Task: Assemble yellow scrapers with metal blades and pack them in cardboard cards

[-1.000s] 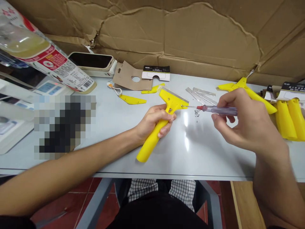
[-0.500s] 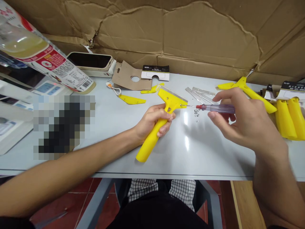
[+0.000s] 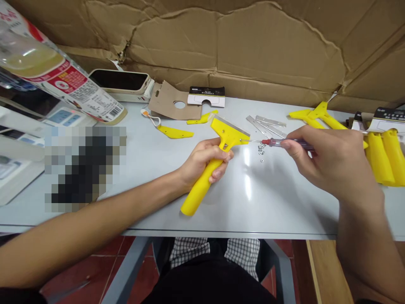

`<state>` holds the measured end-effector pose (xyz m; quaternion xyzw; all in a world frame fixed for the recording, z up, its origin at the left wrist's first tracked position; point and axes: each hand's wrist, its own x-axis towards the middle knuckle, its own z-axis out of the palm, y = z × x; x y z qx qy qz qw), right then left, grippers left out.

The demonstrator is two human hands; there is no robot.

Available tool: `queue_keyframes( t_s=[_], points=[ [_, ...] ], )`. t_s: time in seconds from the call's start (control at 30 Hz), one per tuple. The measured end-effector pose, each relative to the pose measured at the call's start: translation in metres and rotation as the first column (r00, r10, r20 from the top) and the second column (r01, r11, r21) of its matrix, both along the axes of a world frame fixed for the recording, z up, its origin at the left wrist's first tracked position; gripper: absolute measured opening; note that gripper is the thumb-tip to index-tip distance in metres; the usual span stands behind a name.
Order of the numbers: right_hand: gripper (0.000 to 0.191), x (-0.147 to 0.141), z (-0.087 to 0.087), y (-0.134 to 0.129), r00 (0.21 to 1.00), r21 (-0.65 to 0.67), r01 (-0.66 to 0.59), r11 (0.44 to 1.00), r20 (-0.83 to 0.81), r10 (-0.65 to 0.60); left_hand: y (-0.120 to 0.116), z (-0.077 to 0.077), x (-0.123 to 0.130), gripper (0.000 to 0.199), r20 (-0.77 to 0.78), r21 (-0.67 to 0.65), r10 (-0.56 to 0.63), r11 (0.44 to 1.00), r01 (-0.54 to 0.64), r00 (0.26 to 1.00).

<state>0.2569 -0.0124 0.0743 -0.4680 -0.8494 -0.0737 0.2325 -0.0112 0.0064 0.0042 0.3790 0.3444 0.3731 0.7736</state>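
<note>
My left hand (image 3: 209, 162) is wrapped round the neck of a yellow scraper (image 3: 202, 181), its handle slanting down toward me. A metal blade (image 3: 232, 126) runs along the scraper's top edge. My right hand (image 3: 329, 156) grips a screwdriver (image 3: 278, 142) with a clear handle and a red collar. Its tip meets the screw at the right end of the scraper's head. Small screws and nuts (image 3: 261, 148) lie on the table below the shaft. Several loose metal blades (image 3: 270, 121) rest just behind them.
Yellow blade covers (image 3: 175, 132) lie left of the scraper. Behind are cut cardboard (image 3: 174, 101) and a black-and-white card (image 3: 206, 97). Another yellow scraper (image 3: 322, 114) and yellow handles (image 3: 379, 156) are at right. A bottle (image 3: 72, 80) and a phone (image 3: 120, 80) stand at left.
My right hand's fingers have closed further round the screwdriver handle and the hand has turned. The scraper and my left hand have barely moved.
</note>
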Motion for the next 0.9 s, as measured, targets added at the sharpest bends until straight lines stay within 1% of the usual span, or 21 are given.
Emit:
queue_keyframes(
  t_s=[0.07,0.1,0.17,0.23,0.3,0.4,0.47,0.53,0.63,0.67,0.73,0.77,0.83,0.9],
  points=[
    [0.018,-0.0012,-0.0002,-0.0017,1.0,-0.04,-0.004,0.999,-0.024,0.003,-0.0002,-0.0006,-0.0005,0.013,-0.006,0.005,-0.021,1.0,0.021,1.0],
    [0.016,-0.0016,-0.0003,-0.0026,0.999,-0.07,-0.009,0.998,-0.041,0.006,-0.0001,-0.0007,-0.0006,0.013,-0.009,0.003,-0.026,1.0,0.026,1.0],
    [0.023,-0.0019,-0.0007,-0.0039,0.997,-0.122,-0.024,0.992,-0.071,0.015,0.0003,-0.0004,-0.0005,0.012,-0.012,-0.003,-0.02,1.0,0.02,1.0],
    [0.021,-0.0013,-0.0013,-0.004,0.996,-0.143,-0.046,0.989,-0.088,0.034,0.0006,0.0005,0.0001,0.013,-0.008,-0.009,0.001,1.0,-0.001,1.0],
    [0.015,-0.0004,-0.0015,-0.0033,0.995,-0.12,-0.053,0.991,-0.089,0.042,0.0009,0.0015,0.0008,0.013,0.0,-0.014,0.023,1.0,-0.023,1.0],
    [0.012,0.0003,-0.0004,-0.002,0.999,-0.054,-0.023,0.998,-0.048,0.021,0.001,0.0021,0.0013,0.014,0.002,-0.011,0.025,1.0,-0.025,1.0],
    [0.015,0.0004,0.0006,-0.0015,1.0,-0.025,0.003,1.0,-0.017,-0.003,0.0009,0.0017,0.0013,0.014,0.001,-0.002,0.002,1.0,-0.002,1.0],
    [0.022,0.0003,0.001,-0.0012,1.0,-0.014,0.015,1.0,-0.002,-0.015,0.0009,0.001,0.0011,0.014,0.003,0.005,-0.008,1.0,0.008,1.0],
    [0.03,-0.0009,0.0003,-0.001,1.0,-0.017,0.011,1.0,0.011,-0.011,0.0008,0.0,0.0008,0.013,0.007,0.005,0.002,1.0,-0.002,1.0],
    [0.029,-0.0016,0.0,-0.0012,1.0,-0.019,0.008,1.0,0.009,-0.007,0.0007,-0.0002,0.0005,0.013,0.004,0.006,-0.001,1.0,0.001,1.0],
    [0.021,-0.0033,-0.0003,-0.0021,1.0,-0.026,-0.003,1.0,-0.015,0.003,0.0003,-0.0004,0.0,0.012,-0.005,0.004,-0.015,1.0,0.015,1.0],
    [0.02,-0.0041,-0.0003,-0.0028,1.0,-0.036,-0.012,0.999,-0.03,0.011,0.0001,-0.0004,-0.0003,0.012,-0.008,0.0,-0.018,1.0,0.018,1.0],
    [0.026,-0.0048,-0.0002,-0.0039,0.998,-0.069,-0.041,0.997,-0.057,0.037,-0.0001,0.0001,-0.0006,0.012,-0.01,-0.01,-0.013,1.0,0.013,1.0],
    [0.023,-0.0041,-0.0001,-0.0044,0.997,-0.106,-0.054,0.993,-0.057,0.048,0.0001,0.0011,-0.0004,0.012,-0.009,-0.019,0.003,1.0,-0.003,1.0]
  ],
)
